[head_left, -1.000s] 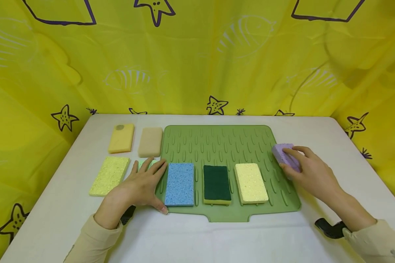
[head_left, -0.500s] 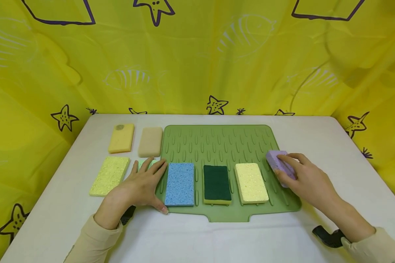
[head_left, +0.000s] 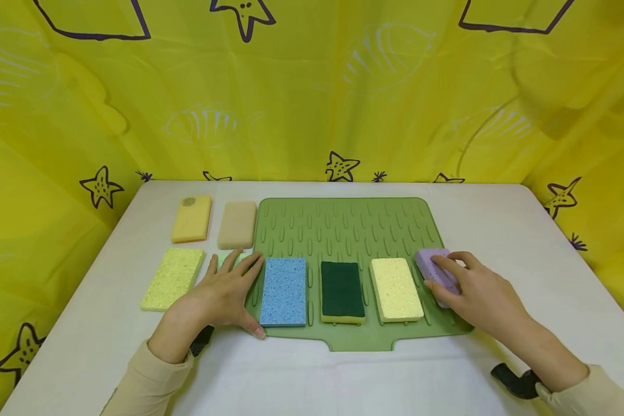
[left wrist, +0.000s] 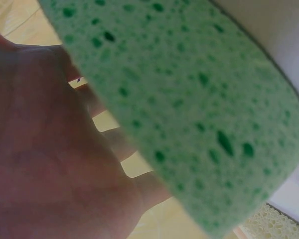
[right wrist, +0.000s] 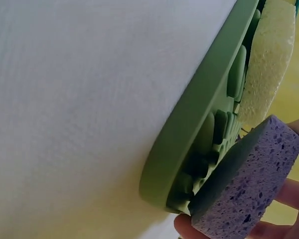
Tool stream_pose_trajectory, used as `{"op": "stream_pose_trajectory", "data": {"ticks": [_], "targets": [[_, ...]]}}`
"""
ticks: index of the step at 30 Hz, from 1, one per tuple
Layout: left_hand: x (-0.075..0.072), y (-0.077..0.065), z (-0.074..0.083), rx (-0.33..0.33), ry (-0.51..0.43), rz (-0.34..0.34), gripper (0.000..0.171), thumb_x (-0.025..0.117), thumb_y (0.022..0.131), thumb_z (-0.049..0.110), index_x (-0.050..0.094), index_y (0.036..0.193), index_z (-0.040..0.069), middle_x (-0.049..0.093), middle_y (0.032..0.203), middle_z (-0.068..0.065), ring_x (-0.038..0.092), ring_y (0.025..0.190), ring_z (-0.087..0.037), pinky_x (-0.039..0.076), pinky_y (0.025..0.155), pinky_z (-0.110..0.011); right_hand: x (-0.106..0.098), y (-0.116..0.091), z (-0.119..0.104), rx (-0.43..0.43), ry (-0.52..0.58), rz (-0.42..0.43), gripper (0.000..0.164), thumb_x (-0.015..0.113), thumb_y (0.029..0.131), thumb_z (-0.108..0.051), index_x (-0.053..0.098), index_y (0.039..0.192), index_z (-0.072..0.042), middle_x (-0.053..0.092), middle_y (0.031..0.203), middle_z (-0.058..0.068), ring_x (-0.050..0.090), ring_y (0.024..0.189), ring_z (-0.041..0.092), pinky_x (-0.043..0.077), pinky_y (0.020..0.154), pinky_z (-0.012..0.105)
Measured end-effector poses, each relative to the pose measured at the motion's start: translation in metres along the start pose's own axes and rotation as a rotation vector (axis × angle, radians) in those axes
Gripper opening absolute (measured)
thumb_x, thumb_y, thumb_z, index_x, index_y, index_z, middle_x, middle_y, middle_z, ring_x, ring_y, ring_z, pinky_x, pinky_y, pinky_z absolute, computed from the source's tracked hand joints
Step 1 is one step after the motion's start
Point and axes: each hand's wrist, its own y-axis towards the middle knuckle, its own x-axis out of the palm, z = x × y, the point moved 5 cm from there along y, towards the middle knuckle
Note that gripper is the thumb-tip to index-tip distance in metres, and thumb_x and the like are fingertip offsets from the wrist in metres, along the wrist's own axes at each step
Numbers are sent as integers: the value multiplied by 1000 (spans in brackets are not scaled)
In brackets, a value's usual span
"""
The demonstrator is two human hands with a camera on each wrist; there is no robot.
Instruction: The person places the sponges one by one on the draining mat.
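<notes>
In the head view a purple sponge (head_left: 437, 271) is at the right side of the green ridged mat (head_left: 345, 228), and my right hand (head_left: 491, 297) grips it between thumb and fingers. The right wrist view shows it tilted, its lower end close over the mat's corner. My left hand (head_left: 223, 294) rests with fingers spread at the mat's left edge, thumb near the blue sponge (head_left: 283, 292). Beneath it lies a pale green sponge (left wrist: 184, 114), mostly hidden from the head view. A dark-green-topped sponge (head_left: 342, 290) and a pale yellow sponge (head_left: 397, 289) lie in a row on the mat.
Left of the mat are a yellow sponge with a round spot (head_left: 191, 219), a beige sponge (head_left: 237, 225) and a lime sponge (head_left: 173, 279) on the white table (head_left: 291, 381). A yellow curtain (head_left: 301, 104) hangs behind and at both sides.
My right hand has drawn the purple sponge left and nearer, from the mat's right edge to beside the pale yellow sponge. The left hand has stayed in place.
</notes>
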Motion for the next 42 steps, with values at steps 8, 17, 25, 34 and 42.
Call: {"op": "stream_pose_trajectory", "data": {"ticks": [8, 17, 25, 34, 42], "targets": [[1, 0, 0, -6, -3, -4, 138, 80, 52, 76, 23, 158, 7, 20, 165, -11, 10, 152, -44, 5, 113, -76, 0, -2, -5, -6, -24, -40, 61, 67, 90, -48, 61, 134, -5, 55, 128, 31, 67, 77, 34, 52, 51, 47], [1, 0, -1, -4, -6, -2, 138, 81, 52, 75, 23, 158, 7, 19, 166, -11, 10, 152, -44, 5, 114, -76, 0, -7, -11, -39, -41, -49, 61, 72, 88, -45, 62, 133, -5, 53, 127, 33, 63, 63, 24, 49, 43, 39], [1, 0, -1, -3, -11, -4, 138, 81, 53, 75, 24, 158, 7, 19, 166, -11, 9, 152, -44, 5, 114, -76, 0, -9, -14, -68, -63, -45, 59, 75, 86, -39, 63, 132, -4, 54, 125, 32, 62, 63, 24, 49, 42, 36], [0, 1, 0, -1, -12, -9, 138, 80, 53, 75, 22, 158, 7, 18, 166, -11, 9, 152, -44, 4, 114, -75, -4, -7, -11, -78, -36, -118, 55, 72, 89, -39, 63, 132, -6, 55, 125, 27, 60, 65, 18, 46, 44, 30], [0, -1, 0, -8, -20, -12, 137, 80, 54, 74, 21, 158, 8, 18, 166, -11, 7, 152, -44, 3, 114, -75, -19, 5, 0, -69, 21, -239, 53, 63, 96, -42, 58, 137, -9, 59, 130, 23, 63, 110, 43, 55, 69, 57]]}}
